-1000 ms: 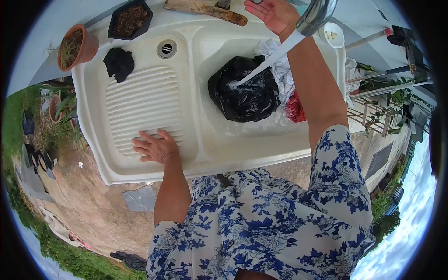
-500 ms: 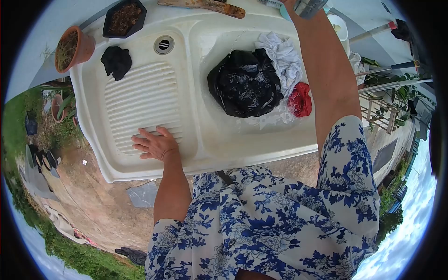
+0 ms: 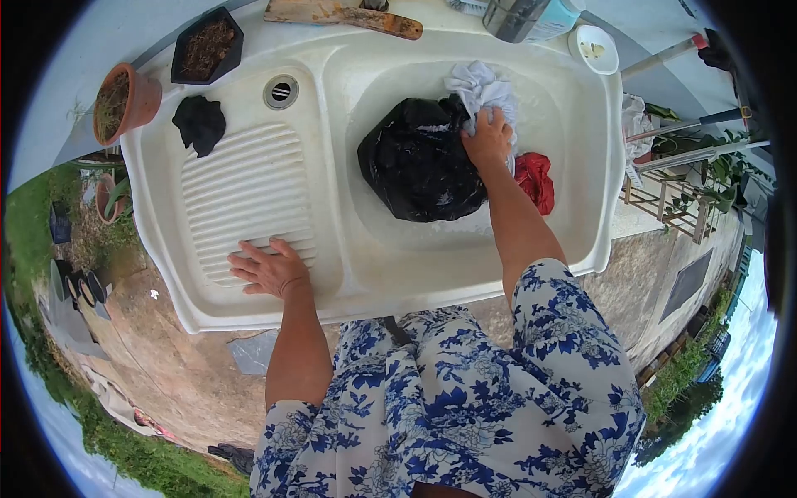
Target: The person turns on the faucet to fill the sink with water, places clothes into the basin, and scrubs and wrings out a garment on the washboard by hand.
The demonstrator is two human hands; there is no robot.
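My left hand [image 3: 270,270] lies flat, fingers spread, on the ribbed washboard [image 3: 245,187] on the left of the white laundry sink [image 3: 334,191]. In the right basin, my right hand [image 3: 490,139] is closed on a wet white cloth [image 3: 479,85], its fingers pressed into the folds. Beside it, and touching the hand's left edge, sits a large wet black garment [image 3: 419,162], bunched up in water. A crumpled red cloth [image 3: 535,181] rests right of my right wrist. Near the drain [image 3: 281,92] lies a small black cloth [image 3: 199,124].
Along the back rim are a black planter [image 3: 207,46], a wooden paddle [image 3: 344,15], a grey cylindrical container [image 3: 516,18], a light-blue container [image 3: 558,18] and a white bowl [image 3: 594,50]. A terracotta pot [image 3: 126,104] stands at the left corner. Long handles [image 3: 697,155] lean at the right.
My right hand has come down from the grey container at the back rim onto the white cloth. My left hand stays flat on the washboard.
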